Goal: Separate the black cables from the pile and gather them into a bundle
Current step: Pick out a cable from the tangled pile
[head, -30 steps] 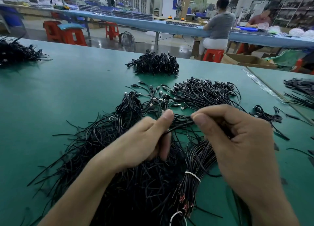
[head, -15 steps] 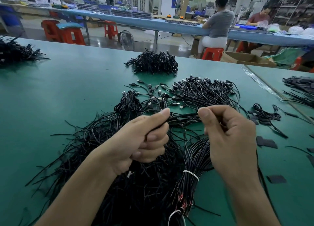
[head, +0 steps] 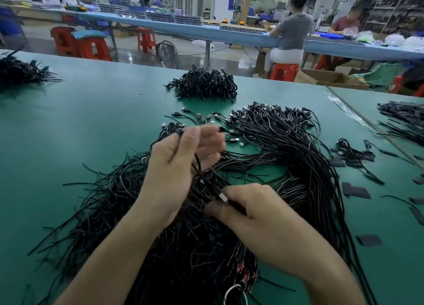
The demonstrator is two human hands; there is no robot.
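Cable plug [head: 222, 197] in right hand [head: 263, 226]

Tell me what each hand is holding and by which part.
The right hand pinches a black cable at its USB plug end. The cable runs up across the left hand, but blur hides whether that hand grips it.

Two bare arms come up from the bottom edge: the left arm [head: 110, 258] and the right arm [head: 321, 268]. No cloth covers them up to the wrists. The left hand [head: 174, 176] and the right hand [head: 259, 219] are bare too. The left fingertips [head: 206, 133] look blurry.
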